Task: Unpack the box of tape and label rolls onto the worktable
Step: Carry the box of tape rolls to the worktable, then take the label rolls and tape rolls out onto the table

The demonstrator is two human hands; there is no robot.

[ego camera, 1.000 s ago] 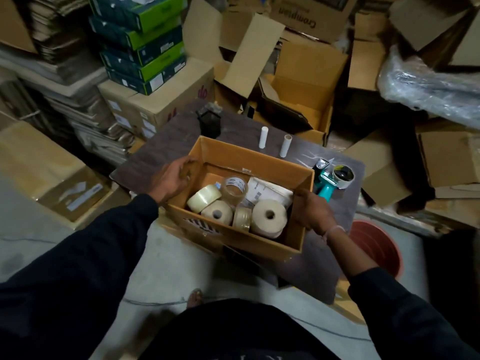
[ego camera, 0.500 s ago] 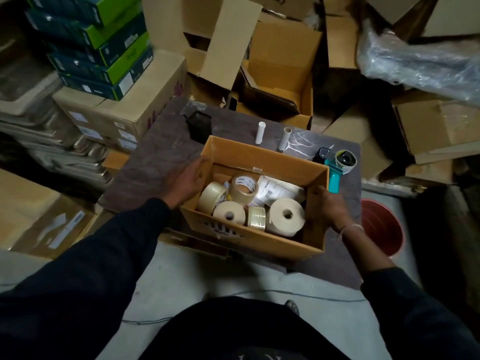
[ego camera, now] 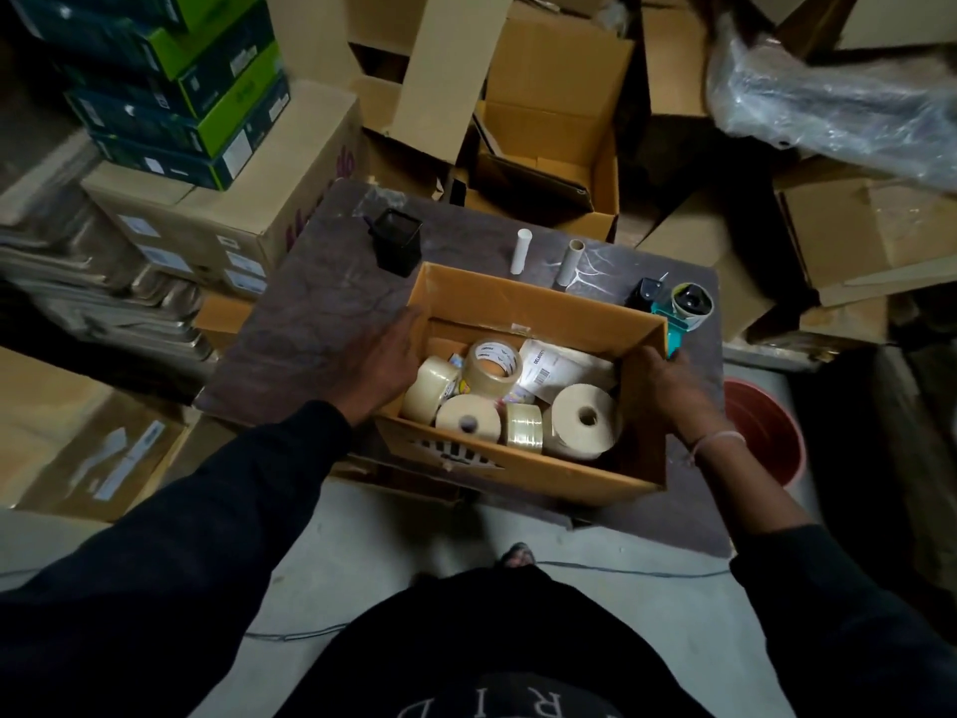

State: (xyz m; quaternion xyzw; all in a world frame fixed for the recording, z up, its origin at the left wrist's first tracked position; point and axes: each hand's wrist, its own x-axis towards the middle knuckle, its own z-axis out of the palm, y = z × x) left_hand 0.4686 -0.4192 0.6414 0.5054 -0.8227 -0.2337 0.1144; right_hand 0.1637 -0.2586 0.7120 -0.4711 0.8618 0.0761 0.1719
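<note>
Box [ego camera: 523,474]: on counter [ego camera: 321,308] near edge, open, tape and label rolls [ego camera: 584,419] inside. Left hand [ego camera: 380,365], right hand [ego camera: 668,388]: each grip clasps a side wall, likely steadying it for unpacking.

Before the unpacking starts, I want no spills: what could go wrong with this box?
The box seems to overhang the worktable edge nearest the person, so it might tip once the left hand and right hand let go. The tape dispenser sits close behind the box's right corner; sliding the box forward could push it off.
</note>
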